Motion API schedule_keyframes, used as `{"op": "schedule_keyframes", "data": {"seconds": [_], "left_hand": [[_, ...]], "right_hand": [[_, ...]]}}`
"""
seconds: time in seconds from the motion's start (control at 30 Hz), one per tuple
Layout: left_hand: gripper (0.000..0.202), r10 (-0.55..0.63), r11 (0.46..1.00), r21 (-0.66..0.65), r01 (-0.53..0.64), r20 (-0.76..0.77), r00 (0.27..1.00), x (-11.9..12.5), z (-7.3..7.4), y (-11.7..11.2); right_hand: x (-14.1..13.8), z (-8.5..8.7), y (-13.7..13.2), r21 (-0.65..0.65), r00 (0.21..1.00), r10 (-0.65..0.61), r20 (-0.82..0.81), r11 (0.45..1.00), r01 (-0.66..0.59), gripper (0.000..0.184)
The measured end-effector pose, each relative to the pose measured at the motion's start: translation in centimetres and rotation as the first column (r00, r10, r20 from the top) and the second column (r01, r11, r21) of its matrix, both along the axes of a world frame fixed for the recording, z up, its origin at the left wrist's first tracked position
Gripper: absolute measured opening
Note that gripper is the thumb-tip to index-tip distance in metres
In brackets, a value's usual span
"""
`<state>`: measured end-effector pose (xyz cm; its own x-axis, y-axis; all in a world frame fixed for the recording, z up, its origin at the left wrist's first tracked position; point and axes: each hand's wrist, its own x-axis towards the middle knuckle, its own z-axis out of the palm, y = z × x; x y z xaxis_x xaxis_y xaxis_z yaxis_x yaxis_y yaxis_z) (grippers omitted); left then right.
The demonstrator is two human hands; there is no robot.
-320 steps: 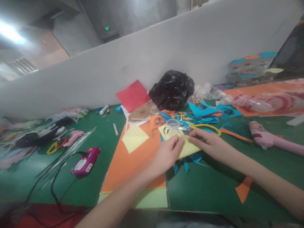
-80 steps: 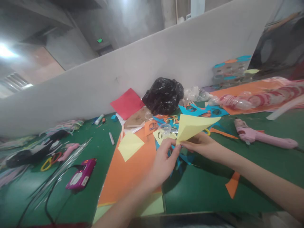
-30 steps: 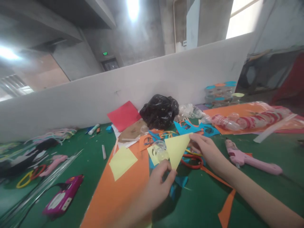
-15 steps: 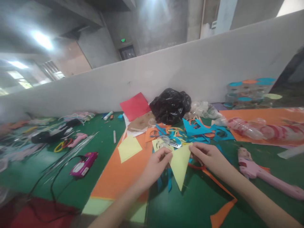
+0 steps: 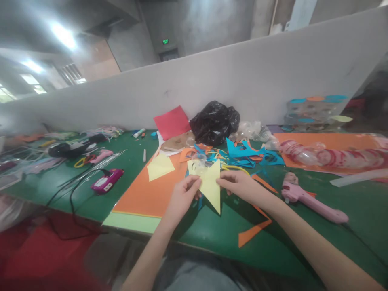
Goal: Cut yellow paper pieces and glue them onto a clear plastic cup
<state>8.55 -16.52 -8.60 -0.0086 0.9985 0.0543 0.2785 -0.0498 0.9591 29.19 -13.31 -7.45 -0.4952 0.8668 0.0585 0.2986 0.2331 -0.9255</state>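
Observation:
A folded yellow paper triangle point(image 5: 212, 188) hangs point-down above the green table point(image 5: 273, 238). My left hand point(image 5: 182, 198) pinches its left edge, and my right hand point(image 5: 239, 188) pinches its right edge. Both hands are closed on the paper. Just behind it lie a second yellow paper with cut-outs point(image 5: 195, 166), a clear plastic cup, and yellow-handled scissors point(image 5: 235, 167) among blue paper scraps point(image 5: 251, 151). A large orange sheet point(image 5: 145, 194) lies under my left hand, with another folded yellow piece point(image 5: 159, 166) on it.
A pink glue gun point(image 5: 306, 198) lies at right, a magenta glue gun point(image 5: 106, 182) with black cord at left. A black plastic bag point(image 5: 215, 121) and red paper point(image 5: 172, 121) sit against the white partition point(image 5: 242, 81). An orange scrap point(image 5: 251, 232) lies near the front edge.
The yellow triangle went from lying under my hands to lifted and turned; now it hangs point-down between both hands, nearer the table's front edge. The view has tilted and pulled back.

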Motion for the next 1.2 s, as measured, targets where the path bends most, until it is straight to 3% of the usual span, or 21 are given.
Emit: {"op": "schedule_keyframes", "data": {"seconds": [0.13, 0.37, 0.5, 0.67, 0.87, 1.03, 1.2], "left_hand": [[0.036, -0.032, 0.999, 0.000, 0.032, 0.020, 0.999, -0.1, -0.4, -0.1], [0.040, -0.048, 0.997, 0.063, 0.044, 0.061, 0.997, 0.1, -0.2, -0.4], [0.040, -0.105, 0.992, 0.081, 0.098, 0.086, 0.991, 0.0, -0.2, -0.8], [0.035, -0.092, 0.994, 0.069, 0.080, 0.195, 0.976, -0.3, -0.1, -0.9], [0.039, -0.052, 0.995, -0.057, 0.087, 0.444, 0.895, -0.2, 0.3, -0.6], [0.035, -0.153, 0.980, -0.072, 0.184, 0.315, 0.937, 0.2, 0.4, -0.9], [0.057, -0.262, 0.956, -0.035, 0.292, 0.346, 0.901, 0.3, -0.4, -1.0]], "right_hand": [[-0.3, -0.6, 0.4, -0.040, 0.988, -0.039, -0.147, 0.999, 0.034, 0.033], [-0.9, -1.0, 0.8, -0.383, 0.895, -0.242, -0.374, 0.920, 0.088, 0.053], [-1.0, -0.9, 0.5, -0.410, 0.874, -0.258, -0.412, 0.909, 0.075, 0.048], [-1.0, -0.1, -0.3, -0.367, 0.873, -0.202, -0.445, 0.930, 0.027, 0.043], [-0.9, 0.1, -0.9, -0.081, 0.949, -0.048, -0.312, 0.996, 0.024, 0.043], [-1.3, -0.8, -0.6, -0.005, 0.947, -0.081, -0.310, 0.996, 0.084, 0.045], [-1.2, -0.6, -0.7, 0.034, 0.960, -0.080, -0.268, 0.995, 0.092, 0.044]]}}
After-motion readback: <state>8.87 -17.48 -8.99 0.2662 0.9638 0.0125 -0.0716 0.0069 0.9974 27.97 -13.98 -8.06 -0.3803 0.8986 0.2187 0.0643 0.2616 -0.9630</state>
